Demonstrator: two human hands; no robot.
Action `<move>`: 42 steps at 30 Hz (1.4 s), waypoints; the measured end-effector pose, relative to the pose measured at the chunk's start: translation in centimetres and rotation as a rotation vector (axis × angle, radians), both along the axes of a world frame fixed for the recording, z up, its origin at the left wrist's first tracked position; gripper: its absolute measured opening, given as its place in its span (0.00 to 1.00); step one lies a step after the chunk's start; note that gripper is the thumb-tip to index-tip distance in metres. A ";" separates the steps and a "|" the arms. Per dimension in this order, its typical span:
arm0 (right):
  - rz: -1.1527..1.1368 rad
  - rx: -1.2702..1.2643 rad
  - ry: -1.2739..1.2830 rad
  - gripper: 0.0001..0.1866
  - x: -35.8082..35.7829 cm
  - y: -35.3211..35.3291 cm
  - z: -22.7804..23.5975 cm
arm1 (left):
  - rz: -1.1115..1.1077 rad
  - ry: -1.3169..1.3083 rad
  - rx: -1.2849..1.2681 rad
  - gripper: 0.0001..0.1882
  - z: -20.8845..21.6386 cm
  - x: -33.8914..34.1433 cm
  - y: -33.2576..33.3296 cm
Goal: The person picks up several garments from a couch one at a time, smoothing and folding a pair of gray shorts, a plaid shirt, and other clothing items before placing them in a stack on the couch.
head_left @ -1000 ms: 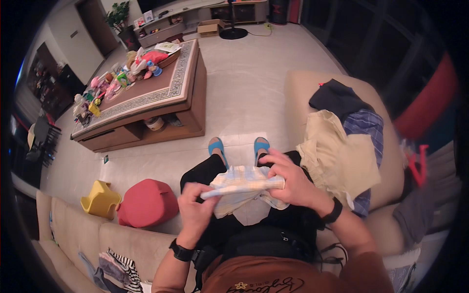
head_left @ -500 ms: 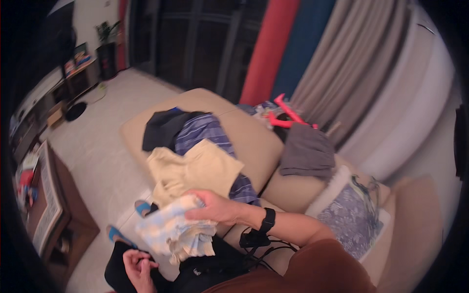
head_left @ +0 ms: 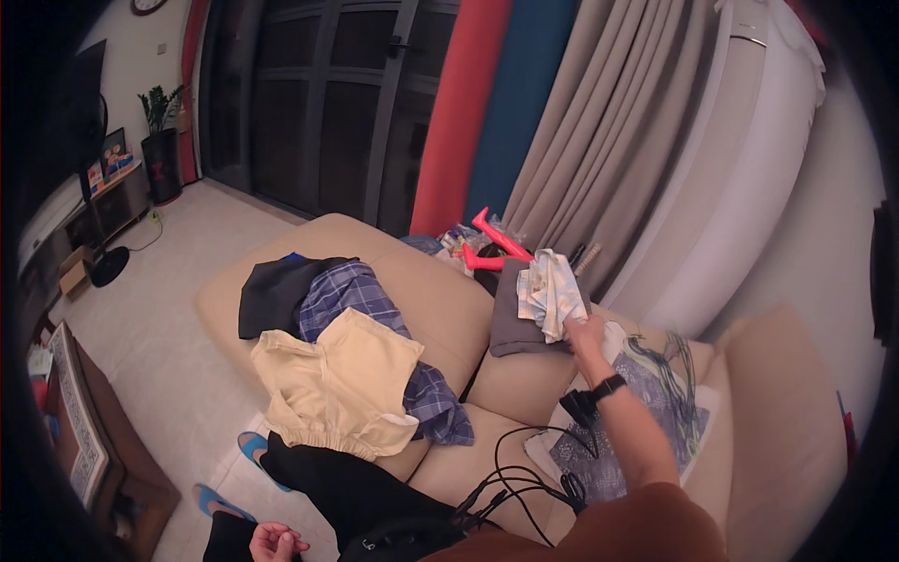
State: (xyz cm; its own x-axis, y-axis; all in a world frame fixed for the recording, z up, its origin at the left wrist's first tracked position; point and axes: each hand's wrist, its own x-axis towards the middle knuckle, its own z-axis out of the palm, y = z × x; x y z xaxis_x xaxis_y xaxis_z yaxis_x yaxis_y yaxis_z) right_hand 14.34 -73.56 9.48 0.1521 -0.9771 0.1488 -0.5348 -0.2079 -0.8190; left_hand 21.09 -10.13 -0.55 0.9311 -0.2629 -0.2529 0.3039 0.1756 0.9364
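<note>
My right hand reaches out over the sofa, its fingers closed on a folded pale checked cloth. That cloth lies on or just above a folded dark grey garment; whether it rests fully there I cannot tell. At the lower edge, by my lap, my left hand is curled with nothing visible in it. In front of me lie crumpled pale yellow shorts with a gathered waistband. They partly cover a blue plaid garment, beside a black garment.
The beige sofa carries the clothes. A patterned grey-blue cushion lies under my right forearm, with black cables nearby. Pink doll-like legs stick up by the curtains. A wooden table stands at left.
My right hand has carried the folded checked cloth from above my lap, forward and right, to the grey garment. My left hand stays low by my lap. The view has shifted.
</note>
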 end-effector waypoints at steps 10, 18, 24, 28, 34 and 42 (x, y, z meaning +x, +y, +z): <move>0.944 -0.519 -0.012 0.07 10.7 16.0 -0.8 | 0.106 0.026 -0.016 0.03 0.9 -0.2 0.3; 1.017 -0.599 0.307 0.22 16.9 25.2 -3.8 | 0.294 0.051 0.031 0.03 1.6 -3.7 4.0; 1.741 -0.826 0.259 0.21 12.6 29.4 -6.5 | 0.277 0.086 0.076 0.03 1.9 -2.6 2.9; 1.682 -0.686 0.246 0.20 14.7 31.3 -10.0 | 0.111 0.014 0.030 0.03 1.9 -0.7 0.2; 1.603 -0.355 0.141 0.07 16.4 32.3 -11.8 | 0.073 -0.052 0.101 0.09 3.2 -0.2 -1.3; 2.348 0.134 -0.092 0.12 11.2 43.2 -0.9 | 0.158 -0.406 0.154 0.45 6.2 -0.1 -2.2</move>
